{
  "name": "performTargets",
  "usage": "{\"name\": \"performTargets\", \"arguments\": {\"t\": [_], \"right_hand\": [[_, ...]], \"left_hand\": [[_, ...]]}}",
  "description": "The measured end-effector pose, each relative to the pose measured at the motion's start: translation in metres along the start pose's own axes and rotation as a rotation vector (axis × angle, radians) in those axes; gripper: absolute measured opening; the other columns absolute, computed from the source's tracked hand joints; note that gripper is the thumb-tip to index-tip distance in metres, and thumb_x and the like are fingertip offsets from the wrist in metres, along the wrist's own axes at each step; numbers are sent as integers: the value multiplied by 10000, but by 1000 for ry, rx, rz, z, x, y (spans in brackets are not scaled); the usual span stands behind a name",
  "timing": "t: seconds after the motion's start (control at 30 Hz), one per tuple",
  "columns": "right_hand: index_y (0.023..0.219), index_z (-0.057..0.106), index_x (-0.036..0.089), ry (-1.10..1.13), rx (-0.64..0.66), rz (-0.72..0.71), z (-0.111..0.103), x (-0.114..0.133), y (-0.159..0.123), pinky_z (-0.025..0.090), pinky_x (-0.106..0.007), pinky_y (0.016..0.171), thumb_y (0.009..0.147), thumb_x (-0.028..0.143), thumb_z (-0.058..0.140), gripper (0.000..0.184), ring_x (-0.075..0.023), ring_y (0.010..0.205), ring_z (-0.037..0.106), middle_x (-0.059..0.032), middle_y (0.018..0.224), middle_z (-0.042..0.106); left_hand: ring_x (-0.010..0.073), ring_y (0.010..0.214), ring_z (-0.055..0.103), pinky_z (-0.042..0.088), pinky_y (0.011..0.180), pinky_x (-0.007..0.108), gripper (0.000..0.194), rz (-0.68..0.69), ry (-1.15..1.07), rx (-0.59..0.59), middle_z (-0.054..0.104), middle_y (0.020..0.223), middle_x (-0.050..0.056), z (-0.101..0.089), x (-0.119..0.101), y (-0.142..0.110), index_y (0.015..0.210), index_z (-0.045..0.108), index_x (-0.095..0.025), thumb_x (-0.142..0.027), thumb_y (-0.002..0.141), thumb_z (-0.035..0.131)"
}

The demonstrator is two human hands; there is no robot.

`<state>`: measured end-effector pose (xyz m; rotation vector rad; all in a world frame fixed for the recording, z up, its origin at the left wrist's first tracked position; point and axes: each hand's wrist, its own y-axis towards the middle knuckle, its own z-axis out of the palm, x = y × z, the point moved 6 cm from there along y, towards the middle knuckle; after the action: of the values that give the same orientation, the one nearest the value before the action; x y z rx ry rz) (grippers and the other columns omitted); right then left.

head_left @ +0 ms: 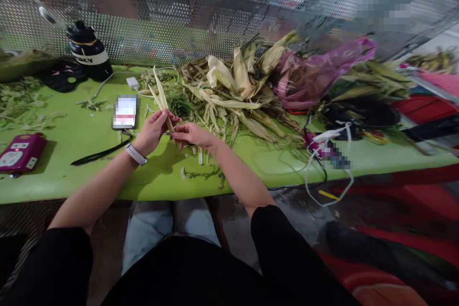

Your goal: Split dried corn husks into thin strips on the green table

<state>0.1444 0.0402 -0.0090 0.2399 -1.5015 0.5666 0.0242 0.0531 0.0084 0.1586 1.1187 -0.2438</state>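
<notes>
Over the green table, my left hand (155,126) is closed round a small bunch of pale corn husk strips (160,95), whose tips fan upward and away from me. My right hand (191,135) meets it from the right, its fingers pinched at the lower end of the same strips. Just beyond my hands lies a tuft of thin green strands (180,105). A large heap of dried corn husks (240,81) spreads to the right of them. Small husk scraps (200,155) lie on the table near my right wrist.
A phone (125,111) with a lit screen and a black strap lie left of my hands. Further left are a purple power box (23,153) and a dark bottle (89,52). Rightward are a pink plastic bag (315,74) and a white cable (308,181) hanging over the table edge.
</notes>
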Motion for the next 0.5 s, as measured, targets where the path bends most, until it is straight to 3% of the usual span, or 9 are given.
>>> {"name": "performTargets", "arguments": {"t": [0.1, 0.13, 0.3, 0.37, 0.5], "right_hand": [[833, 684, 153, 54, -268, -164, -29, 17, -6, 520, -219, 625, 813, 342, 718, 192, -92, 625, 616, 14, 722, 668], [834, 686, 157, 99, -285, -195, -32, 19, -7, 512, -214, 612, 837, 376, 687, 219, -86, 612, 605, 22, 703, 654], [736, 579, 169, 272, -18, -98, -8, 10, -3, 492, -253, 477, 809, 514, 711, 377, -95, 434, 527, 60, 537, 552], [795, 595, 169, 322, -32, -107, -6, 9, -2, 492, -244, 466, 764, 475, 766, 352, -94, 427, 533, 72, 537, 561], [836, 658, 148, 374, -200, -134, -18, 9, 1, 459, -180, 474, 717, 349, 821, 285, -54, 440, 492, 83, 504, 539]], "left_hand": [[120, 722, 687, 573, 729, 251, 203, -30, 6, 84, 696, 766, 30, 4, -2, -3, 828, 627, -144, -330, 907, 653], [124, 713, 688, 577, 739, 264, 208, -65, 16, 134, 697, 761, 32, 8, -1, -5, 831, 629, -143, -336, 904, 656], [135, 621, 671, 575, 644, 265, 236, -252, 45, 379, 692, 715, 44, 27, 16, -16, 839, 643, -143, -372, 875, 690], [135, 599, 660, 573, 616, 259, 244, -280, 42, 391, 683, 690, 49, 27, 21, -16, 825, 644, -137, -372, 878, 685], [117, 585, 624, 604, 649, 294, 185, -336, 64, 326, 656, 683, 31, 20, 25, -15, 880, 648, -129, -312, 895, 667]]}}
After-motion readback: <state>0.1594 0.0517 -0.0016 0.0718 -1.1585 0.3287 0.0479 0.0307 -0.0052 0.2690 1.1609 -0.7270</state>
